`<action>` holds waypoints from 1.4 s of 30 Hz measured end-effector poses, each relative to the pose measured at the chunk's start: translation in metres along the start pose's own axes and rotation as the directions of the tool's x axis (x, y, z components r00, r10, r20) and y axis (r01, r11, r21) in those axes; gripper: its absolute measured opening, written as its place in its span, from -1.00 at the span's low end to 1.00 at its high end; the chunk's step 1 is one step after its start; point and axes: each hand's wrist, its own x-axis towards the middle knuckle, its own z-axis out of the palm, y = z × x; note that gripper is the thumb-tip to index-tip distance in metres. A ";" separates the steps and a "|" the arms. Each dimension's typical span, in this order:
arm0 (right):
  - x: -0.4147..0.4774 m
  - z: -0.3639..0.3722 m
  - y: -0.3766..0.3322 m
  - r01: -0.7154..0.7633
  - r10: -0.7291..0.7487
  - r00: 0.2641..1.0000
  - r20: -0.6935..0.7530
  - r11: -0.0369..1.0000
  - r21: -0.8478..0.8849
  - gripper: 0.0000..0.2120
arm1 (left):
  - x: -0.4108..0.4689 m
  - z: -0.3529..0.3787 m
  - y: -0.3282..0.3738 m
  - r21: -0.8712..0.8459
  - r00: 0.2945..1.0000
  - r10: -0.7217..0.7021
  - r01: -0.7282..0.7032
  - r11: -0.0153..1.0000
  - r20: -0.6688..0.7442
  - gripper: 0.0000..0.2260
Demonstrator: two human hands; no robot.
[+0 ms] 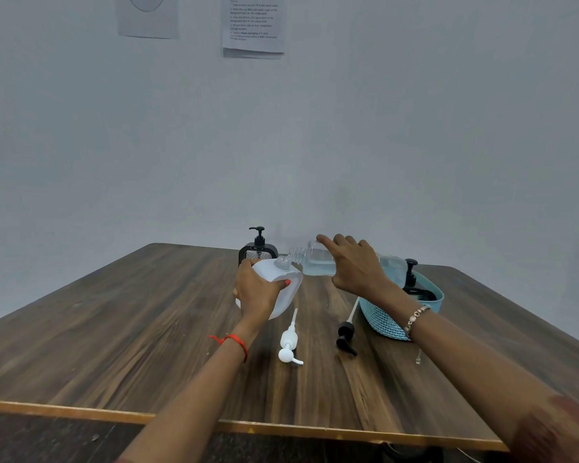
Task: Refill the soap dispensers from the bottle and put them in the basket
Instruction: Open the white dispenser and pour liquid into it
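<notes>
At the far middle of the worktop (147, 329), pour in progress, by my reading. The left grip (256, 292) grasps the white soap dispenser (269, 270) round its body, thumb across the near face, and holds it off the surface, tipped so that its open mouth faces up and to the right. The right grip (355, 265) clasps the clear refill bottle (318, 262) from above, fingers curled over its middle. Key relation: the bottle's long axis lies almost level, running right to left, base out over the teal basket (381, 320) and threaded neck pointing left into the dispenser mouth. Neck and mouth meet or very nearly; I cannot tell whether they touch. So the dispenser sits just left of the right grip, and any further tilt pivots at that joint. The bottle is transparent, with pale blue liquid pooled along its lower side; the dispenser is opaque white, so its fill level is hidden and no stream can be made out. Two pump heads lie loose on the near worktop, tubes pointing away: a white pump (290, 342) left, a black pump (345, 335) right. One black dispenser (411, 279) stands in the basket; another black pump dispenser (258, 248) stands behind the white one.
</notes>
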 end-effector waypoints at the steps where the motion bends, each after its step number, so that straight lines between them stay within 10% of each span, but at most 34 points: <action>1: 0.000 0.000 0.000 0.001 -0.001 1.000 0.000 1.000 -0.001 -0.30 | 0.000 0.000 0.000 -0.004 1.000 -0.004 0.004 1.000 0.002 -0.46; 42: -0.003 -0.005 -0.004 0.005 -0.005 1.000 0.021 1.000 0.001 -0.31 | -0.007 -0.003 0.002 -0.024 0.998 -0.058 0.059 0.998 0.028 -0.46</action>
